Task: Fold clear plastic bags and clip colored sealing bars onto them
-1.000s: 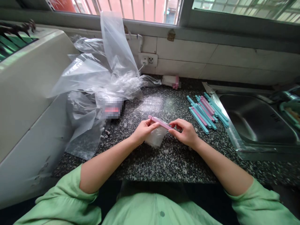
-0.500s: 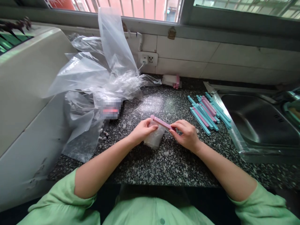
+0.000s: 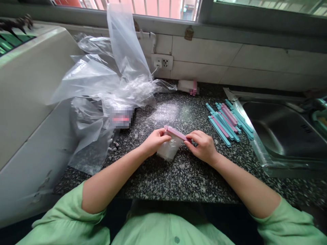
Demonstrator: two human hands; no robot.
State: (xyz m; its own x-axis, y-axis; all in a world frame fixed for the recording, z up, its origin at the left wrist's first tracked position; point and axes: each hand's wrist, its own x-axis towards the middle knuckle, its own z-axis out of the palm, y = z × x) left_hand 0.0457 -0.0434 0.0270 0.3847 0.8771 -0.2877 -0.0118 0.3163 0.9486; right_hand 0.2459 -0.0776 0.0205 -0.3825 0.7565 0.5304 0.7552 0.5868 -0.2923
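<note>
A pink bag sealing clip [image 3: 175,132] lies along the top edge of a small clear plastic bag [image 3: 168,148], above the speckled counter. My left hand [image 3: 156,140] is closed at the clip's left end, its thumb against the bag's top corner. At the clip's right end, the thumb and fingers of my right hand [image 3: 201,144] pinch it. The bag hangs below the clip between both hands. Whether the clip is fully snapped together cannot be seen.
Blue and pink sealing clips [image 3: 226,122] lie in a pile on the right, beside a steel sink [image 3: 270,126]. Crumpled clear plastic bags [image 3: 122,88] cover the left. Small clipped bags [image 3: 187,87] rest by the wall, under a socket [image 3: 165,62].
The pink clip now sits flatter along the bag's top edge, and more of the bag shows beneath it. Both hands stay nearly in place.
</note>
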